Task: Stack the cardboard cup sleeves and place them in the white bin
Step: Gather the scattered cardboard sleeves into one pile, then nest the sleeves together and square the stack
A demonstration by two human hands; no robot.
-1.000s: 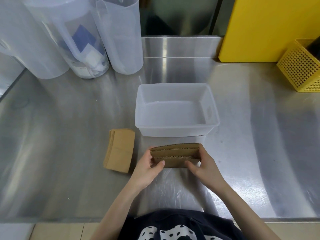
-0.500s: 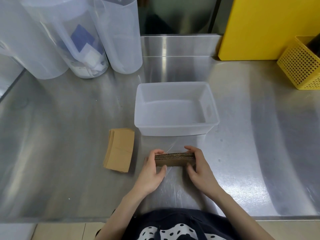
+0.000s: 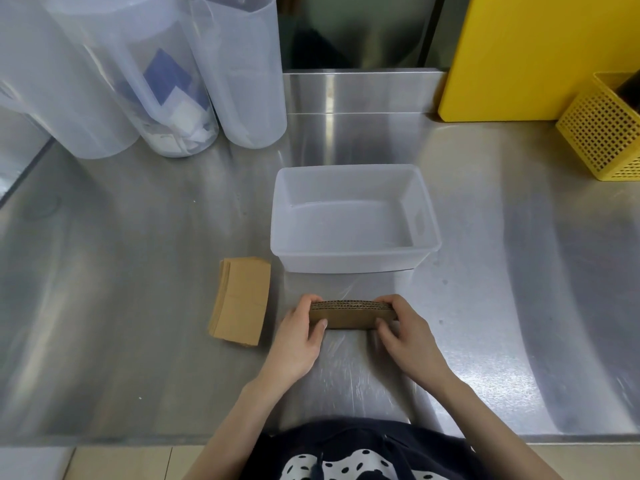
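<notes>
Both hands clasp a stack of cardboard cup sleeves [image 3: 349, 315] standing on edge on the steel counter [image 3: 138, 271], left hand [image 3: 300, 336] and right hand [image 3: 403, 329] at its ends, just near of the empty white bin [image 3: 353, 263]. A second sleeve pile [image 3: 240, 301] lies flat to the left.

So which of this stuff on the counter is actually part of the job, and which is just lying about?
Job:
held sleeves, gripped on edge by left hand and right hand
flat sleeve pile
white bin, with nothing in it

Lying about:
clear jugs
yellow basket
yellow board
</notes>
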